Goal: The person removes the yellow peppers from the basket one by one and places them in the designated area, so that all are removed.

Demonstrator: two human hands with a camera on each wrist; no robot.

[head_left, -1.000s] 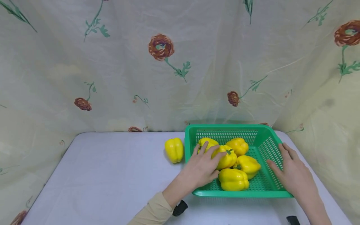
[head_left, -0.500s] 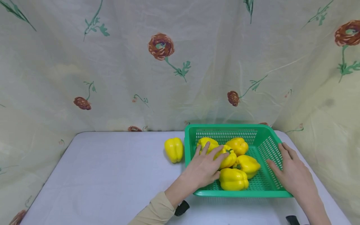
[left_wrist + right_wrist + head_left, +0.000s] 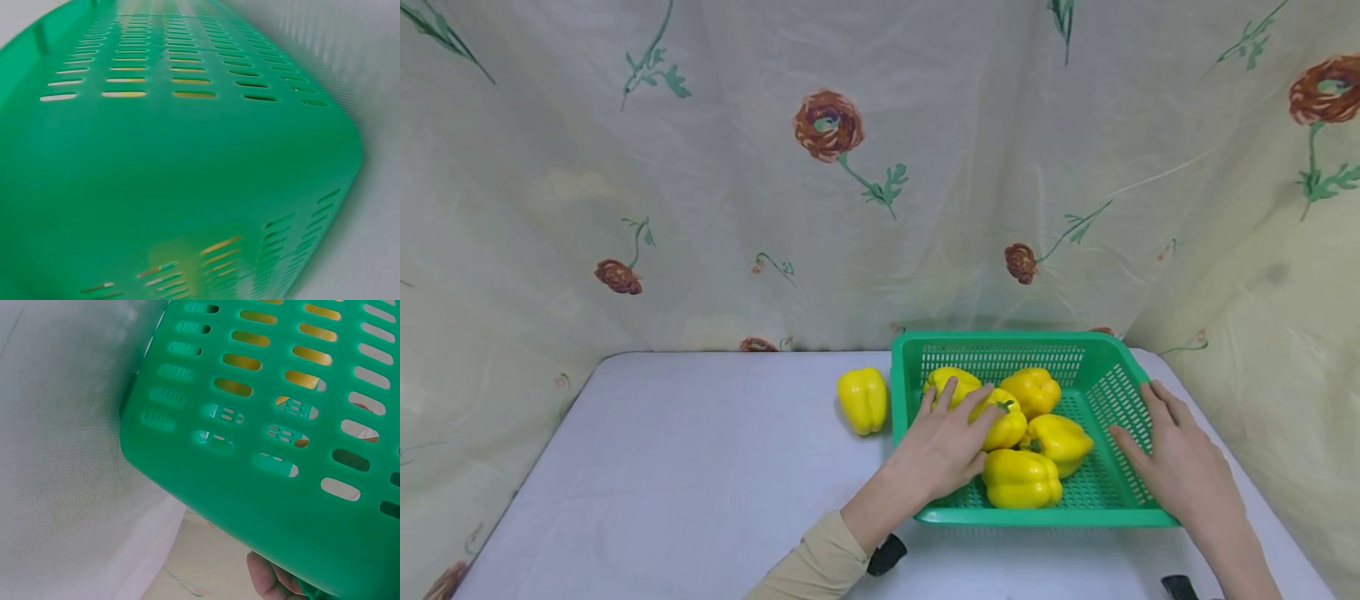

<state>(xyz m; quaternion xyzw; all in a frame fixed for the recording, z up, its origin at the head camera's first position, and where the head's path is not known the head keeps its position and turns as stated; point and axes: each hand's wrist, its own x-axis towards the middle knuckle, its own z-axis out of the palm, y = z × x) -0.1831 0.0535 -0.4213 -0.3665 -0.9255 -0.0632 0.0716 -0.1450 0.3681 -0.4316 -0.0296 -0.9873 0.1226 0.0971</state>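
Observation:
A green plastic basket (image 3: 1049,517) stands at the right of the table and holds several yellow bell peppers, among them a front one (image 3: 1022,479) and a back one (image 3: 1033,392). My left hand (image 3: 943,446) reaches over the basket's left side, its spread fingers resting on the middle pepper (image 3: 1009,427) and beside the back left pepper (image 3: 953,381). The left palm and part of the middle pepper are hidden. My right hand (image 3: 1183,458) holds the basket's right rim, thumb inside; its fingertips (image 3: 269,578) show by the rim in the right wrist view.
One more yellow bell pepper (image 3: 862,402) stands on the white tablecloth (image 3: 700,467), just left of the basket. A flower-printed curtain (image 3: 715,175) hangs behind the table and along its sides. Black pieces (image 3: 887,555) show under the wrists.
Over the last second my left hand has shifted very slightly right across the peppers. The middle pepper has edged a little left. My right hand and the basket keep their places.

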